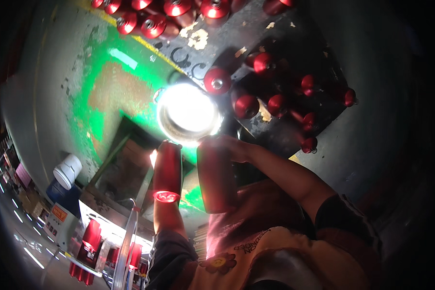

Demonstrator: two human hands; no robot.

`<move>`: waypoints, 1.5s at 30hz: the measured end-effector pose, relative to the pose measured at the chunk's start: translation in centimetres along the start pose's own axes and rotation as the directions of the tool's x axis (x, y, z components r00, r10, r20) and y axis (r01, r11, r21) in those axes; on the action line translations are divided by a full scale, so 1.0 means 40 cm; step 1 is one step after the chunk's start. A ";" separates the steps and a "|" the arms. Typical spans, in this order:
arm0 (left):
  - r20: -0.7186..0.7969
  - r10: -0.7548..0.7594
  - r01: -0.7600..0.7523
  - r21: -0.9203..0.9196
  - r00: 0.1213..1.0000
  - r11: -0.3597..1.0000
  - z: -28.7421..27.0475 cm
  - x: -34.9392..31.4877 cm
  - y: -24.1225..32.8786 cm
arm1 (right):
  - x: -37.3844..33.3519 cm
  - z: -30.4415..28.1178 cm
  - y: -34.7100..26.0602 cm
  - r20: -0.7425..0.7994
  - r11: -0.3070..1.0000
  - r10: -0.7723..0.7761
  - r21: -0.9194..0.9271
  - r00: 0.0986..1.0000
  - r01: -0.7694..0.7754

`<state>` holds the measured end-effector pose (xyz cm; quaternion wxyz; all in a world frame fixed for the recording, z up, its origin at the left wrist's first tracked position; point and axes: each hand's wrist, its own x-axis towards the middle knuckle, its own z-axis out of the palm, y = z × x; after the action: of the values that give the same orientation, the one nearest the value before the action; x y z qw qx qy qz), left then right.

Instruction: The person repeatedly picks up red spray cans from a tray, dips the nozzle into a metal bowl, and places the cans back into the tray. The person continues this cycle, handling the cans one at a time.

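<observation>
Below a glaring round lamp (188,108) I hold two red metal bottles, one per hand. The left bottle (168,166) is tipped so its shiny round base faces me. My left hand (171,144) is closed at its far end, mostly hidden behind it. The right bottle (215,179) looks darker and blurred. Beside its far end, my right hand (232,147) is closed on it, its fingertips lost in the glare. Both far ends lie close to the lamp's near rim.
Several red bottles (217,80) stand on a dark, scuffed tabletop (198,53) ahead and to the right. Left are a wooden-edged box (121,169), a white bucket (67,171) and a metal rail (126,241). More red bottles (92,235) sit at lower left.
</observation>
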<state>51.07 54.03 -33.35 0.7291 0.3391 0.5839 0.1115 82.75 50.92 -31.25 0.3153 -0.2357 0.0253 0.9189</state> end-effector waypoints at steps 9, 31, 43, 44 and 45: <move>0.061 -0.224 0.181 -0.800 0.973 0.571 -0.037 0.026 -0.249 | 0.166 0.004 0.156 0.064 0.972 0.230 0.034 0.971 -0.233; -0.203 0.888 -0.614 0.659 0.413 0.436 0.132 0.286 0.434 | -0.406 -0.098 -0.674 0.273 -0.277 -0.960 -0.922 0.052 -0.269; -0.005 0.886 -0.517 0.811 0.464 0.275 0.376 0.506 0.445 | -0.254 -0.422 -0.633 0.166 -0.184 -0.983 -0.823 0.081 -0.537; 0.045 0.919 -0.519 0.835 0.391 0.180 0.377 0.489 0.464 | -0.269 -0.398 -0.632 0.176 -0.209 -0.978 -0.813 0.112 -0.543; 0.102 0.947 -0.562 0.822 0.305 0.092 0.382 0.482 0.492 | -0.284 -0.373 -0.637 0.185 -0.233 -0.972 -0.803 0.142 -0.548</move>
<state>75.49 73.89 -34.65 0.1739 0.8199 0.4444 0.3162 111.88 61.96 -36.79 0.2470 -0.7992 -0.5462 0.0437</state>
